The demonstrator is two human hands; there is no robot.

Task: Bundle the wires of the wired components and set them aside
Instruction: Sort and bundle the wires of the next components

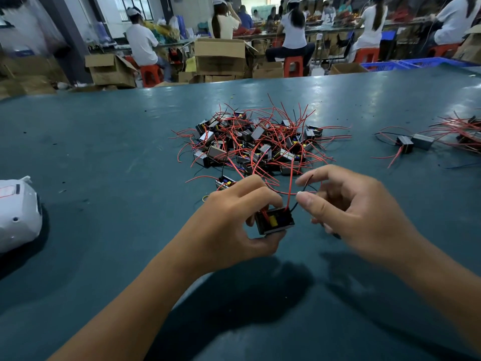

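Black component (274, 220) gripped in left hand (229, 225) above bench (104, 152) near edge; right hand (356, 217) pinches its black wire (307, 185); unbundled pile (257, 142) mid-bench.

two bare forearms reach forward, close together. the left hand (229, 225) has its fingers and thumb curled in a grip. the right hand (356, 214) is raised beside it, thumb and forefinger pinched.
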